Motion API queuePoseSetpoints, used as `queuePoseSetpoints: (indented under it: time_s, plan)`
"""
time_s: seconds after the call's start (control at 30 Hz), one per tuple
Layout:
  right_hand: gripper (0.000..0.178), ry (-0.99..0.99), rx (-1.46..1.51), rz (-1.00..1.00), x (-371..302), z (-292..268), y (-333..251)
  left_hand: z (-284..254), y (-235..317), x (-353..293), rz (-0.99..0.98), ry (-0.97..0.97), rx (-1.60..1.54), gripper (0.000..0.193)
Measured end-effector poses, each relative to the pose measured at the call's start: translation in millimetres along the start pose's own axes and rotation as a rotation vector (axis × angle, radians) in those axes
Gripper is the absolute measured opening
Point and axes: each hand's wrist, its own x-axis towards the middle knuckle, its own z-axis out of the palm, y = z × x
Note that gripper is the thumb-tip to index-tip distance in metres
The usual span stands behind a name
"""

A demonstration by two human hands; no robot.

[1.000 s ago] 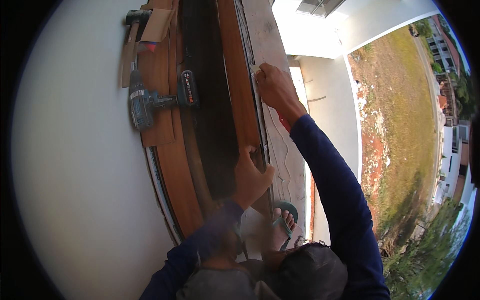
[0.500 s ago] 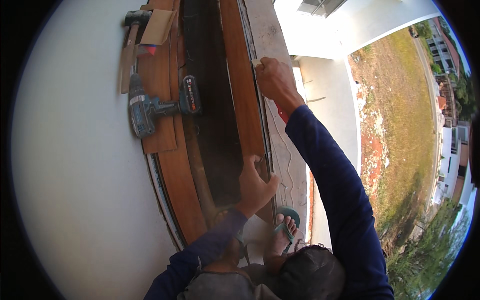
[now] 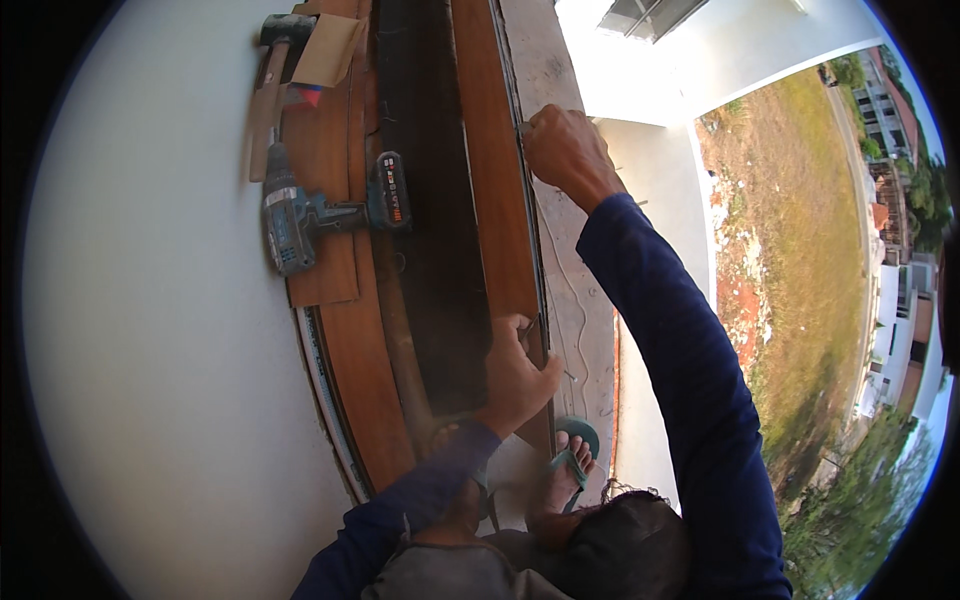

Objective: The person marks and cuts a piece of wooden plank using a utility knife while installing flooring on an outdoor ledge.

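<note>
A long reddish-brown wooden plank [image 3: 497,215] runs away from me along the ledge. My left hand [image 3: 520,375] grips its near part, with the index finger curled on top and the thumb over the right edge. Farther up, my right hand [image 3: 570,150] is closed at the plank's right edge, its fingertips pinched together. Whatever those fingertips hold is hidden now. Left of the plank lies a dark strip [image 3: 425,250], and beyond it a cordless drill [image 3: 295,225] rests on shorter brown boards [image 3: 330,275].
A mallet [image 3: 280,50] lies by the white wall [image 3: 150,300], near a piece of cardboard [image 3: 328,48]. A thin cord [image 3: 578,310] trails along the concrete ledge [image 3: 565,240] at right. My sandalled foot [image 3: 570,460] stands near the plank's end. Dry grass stretches outside.
The view has shifted slightly. My right hand has moved slightly down along the plank's edge and turned; the pale piece at its fingertips no longer shows. My left hand stays on the plank.
</note>
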Motion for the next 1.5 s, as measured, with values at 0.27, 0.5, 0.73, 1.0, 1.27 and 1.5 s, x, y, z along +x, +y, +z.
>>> queuePoseSetpoints:
  time_s: [0.27, 0.5, 0.73, 1.0, 1.27, 1.5]
  plan:
    - [0.023, -0.119, -0.036, 0.036, -5.1, -17.2, -12.7, 1.9, -3.3, -0.1, 0.034, 0.017, 0.005, 0.054]
    - [0.023, -0.131, -0.027, -0.004, -1.5, -14.4, -7.6, 0.2, -5.6, 0.7, 0.064, 0.023, 0.011, 0.055]
    - [0.033, -0.170, -0.024, 0.002, 3.5, -10.8, -0.3, -1.0, -4.6, 1.5, 0.041, 0.000, -0.007, 0.055]
    - [0.038, -0.251, -0.035, 0.011, 1.2, -17.0, -4.1, 0.1, -6.2, -1.2, 0.030, 0.012, -0.017, 0.055]
    - [0.043, -0.383, -0.030, 0.128, 2.9, -32.7, -21.3, 0.2, -7.0, -0.5, 0.028, 0.023, -0.042, 0.053]
    - [0.040, -0.394, -0.078, 0.094, -1.4, -27.6, -19.1, -2.2, -4.1, 1.2, -0.008, 0.002, -0.065, 0.052]
